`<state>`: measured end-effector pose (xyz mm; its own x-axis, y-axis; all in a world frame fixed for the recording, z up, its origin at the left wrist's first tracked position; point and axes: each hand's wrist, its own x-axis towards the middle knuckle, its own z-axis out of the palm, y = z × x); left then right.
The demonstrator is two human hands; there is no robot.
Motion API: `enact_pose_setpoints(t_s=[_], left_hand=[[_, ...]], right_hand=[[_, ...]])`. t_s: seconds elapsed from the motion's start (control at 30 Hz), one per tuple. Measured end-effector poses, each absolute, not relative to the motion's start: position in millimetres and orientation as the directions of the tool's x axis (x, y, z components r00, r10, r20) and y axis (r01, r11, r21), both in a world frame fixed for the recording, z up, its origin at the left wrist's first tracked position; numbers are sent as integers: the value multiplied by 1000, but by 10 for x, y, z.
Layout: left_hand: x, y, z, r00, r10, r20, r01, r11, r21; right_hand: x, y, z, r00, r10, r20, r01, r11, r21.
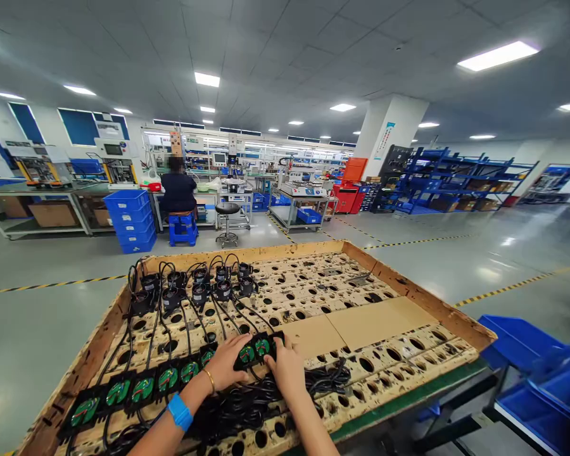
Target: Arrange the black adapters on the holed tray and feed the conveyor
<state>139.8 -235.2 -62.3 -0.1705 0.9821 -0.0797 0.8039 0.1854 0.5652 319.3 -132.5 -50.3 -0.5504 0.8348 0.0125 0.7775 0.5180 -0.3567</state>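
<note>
At right hand [286, 367]: black housing [272, 339], green board [263, 347].

Head camera: sole view, worn on the person's head, facing forward and slightly down, wide field.
Wooden tray [399, 283]: close, below lens, seen obliquely from its near side; fills lower centre.
Left hand [225, 364], right hand [287, 367]: near, forearms entering from bottom edge.
Ceiling [266, 60]: overhead, across upper frame.
Blue shelving racks [456, 180]: far, right of centre.
</note>
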Motion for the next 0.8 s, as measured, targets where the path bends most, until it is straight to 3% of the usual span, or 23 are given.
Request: enact_pose_setpoints(t_s=[0.13,0.27,0.4,0.63,0.8], left_hand=[[1690,-2031,-520,-213,976,48,842,159,515],[1998,-1554,-571,2,993,119,865,-61,499],[2048,-1413,-743,60,991,117,904,-104,415],[1956,-1339,-825,65,985,157,929,-118,350],[1837,-1368,-693,123,980,153,922,-170,347]], right_hand=[[3192,-1254,-530,-572,820,30,735,528,-424],[3480,-941,-501,-635,769,68,611,555,-564],[4147,-896,-501,-603,784,151,534,536,-653],[4405,-1187,-823,-573,756,316,531,636,-560],[4062,-989,-505,-544,744,389,624,668,-405]])
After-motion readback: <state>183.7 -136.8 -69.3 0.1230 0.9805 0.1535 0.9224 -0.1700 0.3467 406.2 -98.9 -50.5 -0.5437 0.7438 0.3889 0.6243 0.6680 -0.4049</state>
